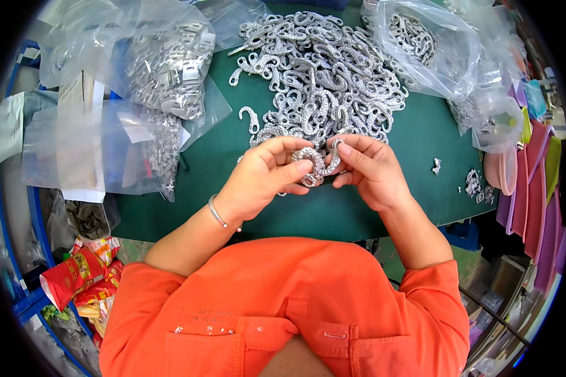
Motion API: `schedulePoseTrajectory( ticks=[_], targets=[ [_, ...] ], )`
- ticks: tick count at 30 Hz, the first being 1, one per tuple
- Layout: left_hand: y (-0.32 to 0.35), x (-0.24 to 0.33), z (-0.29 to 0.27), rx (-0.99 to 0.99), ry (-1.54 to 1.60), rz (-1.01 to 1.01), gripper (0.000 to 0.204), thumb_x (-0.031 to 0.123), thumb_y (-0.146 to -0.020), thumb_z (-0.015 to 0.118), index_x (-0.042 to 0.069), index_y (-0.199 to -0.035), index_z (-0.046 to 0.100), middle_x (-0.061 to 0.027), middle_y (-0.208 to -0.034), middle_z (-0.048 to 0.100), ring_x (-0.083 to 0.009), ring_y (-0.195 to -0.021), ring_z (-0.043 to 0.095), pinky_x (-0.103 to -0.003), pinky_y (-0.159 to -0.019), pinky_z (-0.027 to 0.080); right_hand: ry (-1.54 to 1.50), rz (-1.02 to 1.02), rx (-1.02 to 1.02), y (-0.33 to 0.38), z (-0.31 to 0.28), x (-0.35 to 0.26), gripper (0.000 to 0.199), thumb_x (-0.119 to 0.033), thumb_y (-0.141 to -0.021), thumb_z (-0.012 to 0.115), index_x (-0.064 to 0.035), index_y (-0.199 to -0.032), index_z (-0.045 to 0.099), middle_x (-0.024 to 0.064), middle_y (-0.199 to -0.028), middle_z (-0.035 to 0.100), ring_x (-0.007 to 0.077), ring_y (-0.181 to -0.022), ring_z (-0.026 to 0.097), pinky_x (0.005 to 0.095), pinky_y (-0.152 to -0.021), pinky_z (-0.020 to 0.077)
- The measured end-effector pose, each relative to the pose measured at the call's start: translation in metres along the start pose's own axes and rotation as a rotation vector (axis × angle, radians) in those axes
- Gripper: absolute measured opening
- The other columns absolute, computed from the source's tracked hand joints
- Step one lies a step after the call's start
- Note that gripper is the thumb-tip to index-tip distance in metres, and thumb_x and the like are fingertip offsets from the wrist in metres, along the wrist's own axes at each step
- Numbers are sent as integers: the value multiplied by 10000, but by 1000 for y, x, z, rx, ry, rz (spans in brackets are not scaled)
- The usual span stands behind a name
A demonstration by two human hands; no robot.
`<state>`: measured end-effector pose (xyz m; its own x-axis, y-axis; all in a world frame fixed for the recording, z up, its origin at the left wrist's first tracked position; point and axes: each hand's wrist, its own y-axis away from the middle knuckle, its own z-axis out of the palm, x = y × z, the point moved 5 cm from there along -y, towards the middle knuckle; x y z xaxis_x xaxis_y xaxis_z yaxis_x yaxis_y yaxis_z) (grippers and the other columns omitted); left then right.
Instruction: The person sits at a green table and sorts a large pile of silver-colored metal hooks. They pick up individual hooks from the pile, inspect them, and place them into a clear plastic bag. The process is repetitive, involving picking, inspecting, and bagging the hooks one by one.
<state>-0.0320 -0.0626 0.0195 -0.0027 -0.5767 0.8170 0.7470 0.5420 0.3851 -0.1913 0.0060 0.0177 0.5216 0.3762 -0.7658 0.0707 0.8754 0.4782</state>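
Just in front of my body, both hands meet over the near side of a heap of silver hook-shaped metal pieces [324, 69]. My left hand [267, 168], a metal bangle on its wrist, is closed around one or more curved silver hooks [309, 164], the thumb pressed on top. My right hand [374, 169] pinches another silver hook [334, 155] between thumb and fingers, against those in the left. Whether the held pieces are linked cannot be made out. One loose hook [250, 119] lies at the heap's left edge.
Clear bags of small metal parts [176, 75] lie on the green table [223, 217] at left. Another bag [415, 38] with hooks sits at the back right. Small loose pieces [473, 183] are near the right edge, beside pink and purple bins [534, 182]. Red packets [75, 273] stand lower left.
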Motion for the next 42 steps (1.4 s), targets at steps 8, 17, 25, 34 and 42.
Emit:
schedulePoseTrajectory(
  ticks=[8,17,25,34,42],
  targets=[
    [6,-17,1,-95,252,-71,230,194,-950,481,39,-1108,545,-55,-917,595,-157,-812,616,-286,-624,543,363,-327,-143,25,34,-4,112,-73,-864,621,11,-935,598,67,-876,637,131,-767,620,258,-673,510],
    [6,-9,-21,-66,474,-27,116,181,-911,523,72,-889,489,-31,-730,455,-121,-606,445,-216,-419,365,1329,-863,253,-22,10,-55,190,-39,-748,666,-19,-924,595,137,-987,550,313,-851,572,378,-708,475],
    [-8,38,-14,127,-1101,629,231,60,-724,697,26,-940,621,-108,-817,584,-253,-698,568,-318,-635,462,690,-596,322,-26,-18,-50,167,-53,-815,658,-18,-975,627,26,-717,584,88,-593,526,223,-517,450],
    [-12,44,-11,187,-1052,718,93,35,-756,659,19,-817,591,-99,-763,556,-261,-694,559,-329,-614,449,57,-178,190,-21,-28,-34,164,-100,-862,612,42,-944,610,125,-806,649,179,-636,647,283,-548,563],
    [-9,48,-18,217,-942,659,91,37,-774,655,20,-851,609,-66,-777,569,-179,-700,540,-285,-614,431,-153,-174,65,-21,-30,-26,151,-57,-875,571,13,-1009,566,152,-899,644,237,-753,663,327,-661,572]
  ],
)
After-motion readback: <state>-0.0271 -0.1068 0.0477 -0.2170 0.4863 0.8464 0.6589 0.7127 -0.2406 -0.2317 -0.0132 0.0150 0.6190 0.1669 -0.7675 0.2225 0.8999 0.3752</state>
